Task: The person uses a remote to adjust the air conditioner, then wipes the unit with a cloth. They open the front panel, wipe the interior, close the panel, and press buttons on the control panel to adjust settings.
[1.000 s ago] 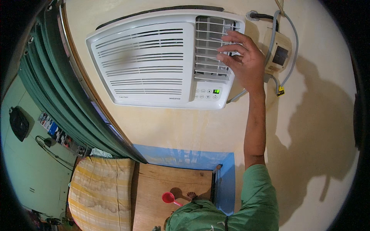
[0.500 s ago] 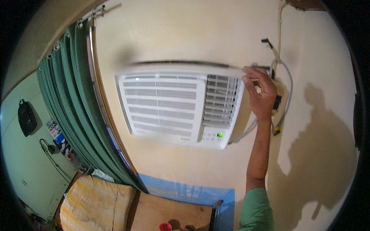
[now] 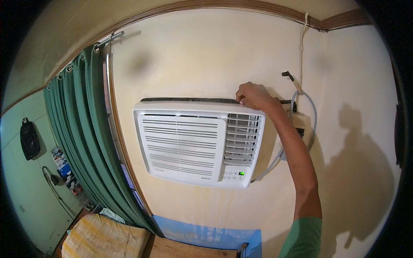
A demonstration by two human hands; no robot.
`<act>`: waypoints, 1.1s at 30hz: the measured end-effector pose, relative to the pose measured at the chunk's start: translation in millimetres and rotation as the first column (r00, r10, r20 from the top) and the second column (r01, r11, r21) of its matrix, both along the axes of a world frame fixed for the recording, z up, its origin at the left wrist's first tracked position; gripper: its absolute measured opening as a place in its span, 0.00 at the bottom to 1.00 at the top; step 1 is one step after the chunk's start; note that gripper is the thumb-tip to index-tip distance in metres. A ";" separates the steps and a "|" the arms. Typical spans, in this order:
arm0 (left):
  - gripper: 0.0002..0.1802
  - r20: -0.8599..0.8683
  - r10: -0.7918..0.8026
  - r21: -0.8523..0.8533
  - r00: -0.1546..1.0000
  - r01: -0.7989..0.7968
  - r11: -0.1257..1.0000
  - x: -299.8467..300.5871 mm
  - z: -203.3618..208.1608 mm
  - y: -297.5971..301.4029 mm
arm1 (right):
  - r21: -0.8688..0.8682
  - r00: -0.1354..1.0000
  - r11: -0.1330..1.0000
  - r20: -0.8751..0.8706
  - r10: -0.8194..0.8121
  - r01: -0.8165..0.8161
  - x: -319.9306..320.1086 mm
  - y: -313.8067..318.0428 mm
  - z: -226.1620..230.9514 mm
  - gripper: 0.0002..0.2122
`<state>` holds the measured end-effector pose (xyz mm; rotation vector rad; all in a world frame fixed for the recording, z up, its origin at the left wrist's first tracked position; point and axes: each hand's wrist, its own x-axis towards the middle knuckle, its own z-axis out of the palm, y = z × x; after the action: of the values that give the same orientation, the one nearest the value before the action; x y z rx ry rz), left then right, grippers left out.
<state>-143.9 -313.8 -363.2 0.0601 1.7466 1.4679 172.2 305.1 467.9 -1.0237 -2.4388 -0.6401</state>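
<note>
A white window air conditioner (image 3: 180,146) is set in the cream wall, with a slatted front grille, side louvres and a small lit green display. Along its top edge runs a dark strip (image 3: 189,100), foam-like in look. Reaching up from the lower right, my right hand (image 3: 254,95) is closed at the strip's right end, its fingers bent down and pinched there. The hand hides that end of the strip and part of the unit's top edge. My left hand is out of view.
A grey cable (image 3: 316,116) loops beside a wall outlet, right of the unit. Green curtains (image 3: 81,137) hang on a rod at left. Below lie a yellow-patterned cushion (image 3: 103,236) and a wooden surface (image 3: 185,249). A black bag (image 3: 30,139) hangs at far left.
My right hand has moved left from the unit's upper right corner to the dark strip, and its fingers have closed. The view has tilted upward, so the unit sits lower.
</note>
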 end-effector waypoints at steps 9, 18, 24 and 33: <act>0.14 0.418 0.096 0.264 0.903 -0.222 0.939 -22.6 -46.9 7.3 | 0.180 0.992 0.978 0.053 -0.117 0.106 -18.2 4.6 7.9 0.08; 0.23 -0.146 -0.427 -0.061 0.892 0.423 0.904 -19.5 -49.1 -1.8 | 0.022 0.998 0.998 -0.024 -0.051 0.052 4.0 12.1 10.4 0.06; 0.20 -0.060 -0.337 -0.074 0.940 0.333 0.940 -22.0 -44.8 20.2 | -0.010 0.997 0.998 -0.038 0.069 -0.069 24.0 2.6 15.1 0.02; 0.18 0.020 -0.298 -0.224 0.954 0.295 0.929 -31.6 -37.7 -6.4 | 0.335 0.986 0.930 0.021 -0.164 0.148 9.9 9.4 -7.2 0.02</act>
<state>-175.5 -320.1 -400.9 0.2077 1.8151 1.0483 182.1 314.4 460.7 -1.0751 -2.1979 -1.1003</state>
